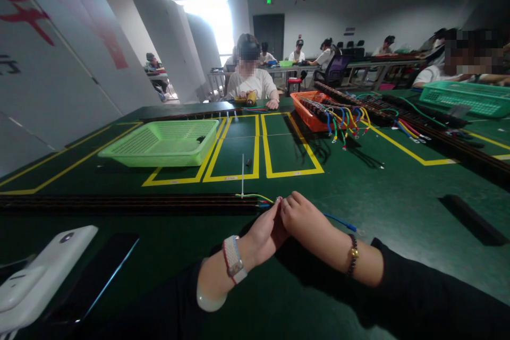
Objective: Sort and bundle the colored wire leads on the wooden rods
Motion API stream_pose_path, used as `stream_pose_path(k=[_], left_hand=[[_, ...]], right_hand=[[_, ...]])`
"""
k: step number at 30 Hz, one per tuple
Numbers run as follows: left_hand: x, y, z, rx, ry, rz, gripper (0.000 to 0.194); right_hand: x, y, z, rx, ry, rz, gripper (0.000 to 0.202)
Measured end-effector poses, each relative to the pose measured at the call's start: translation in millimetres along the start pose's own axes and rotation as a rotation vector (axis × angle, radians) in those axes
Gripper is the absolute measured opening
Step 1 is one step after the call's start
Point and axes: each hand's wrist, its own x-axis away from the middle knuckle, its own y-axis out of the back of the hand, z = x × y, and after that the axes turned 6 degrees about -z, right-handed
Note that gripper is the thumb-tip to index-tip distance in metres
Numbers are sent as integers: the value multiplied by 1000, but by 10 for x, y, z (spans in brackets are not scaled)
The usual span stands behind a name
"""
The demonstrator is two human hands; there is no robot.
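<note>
My left hand and my right hand meet at the right end of a long dark cable bundle. Both have their fingers pinched together around wire ends coming out of the bundle; the exact piece between the fingertips is hidden. A yellow-green wire runs from the bundle into the fingers. From behind my right hand a blue wire with a blue sleeve at its end reaches out to the right. A white cable tie stands upright on the bundle, left of my hands.
A light green basket stands at the back left, an orange basket with wire bundles at the back. A black strip lies right. White device and dark phone lie left. A person sits across the table.
</note>
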Motion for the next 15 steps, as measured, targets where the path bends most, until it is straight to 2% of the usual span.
stream_pose_path(k=[6, 9, 12, 15], left_hand=[[-16, 17, 7, 26, -5, -23, 11], [-11, 7, 16, 27, -1, -11, 11], [-12, -8, 16, -4, 6, 31, 11], [-37, 0, 18, -21, -8, 89, 14]], right_hand=[[126, -73, 127, 65, -46, -136, 38], [204, -3, 113, 37, -48, -171, 41], [239, 235, -7, -46, -48, -105, 38], [225, 504, -194, -152, -120, 42, 26]])
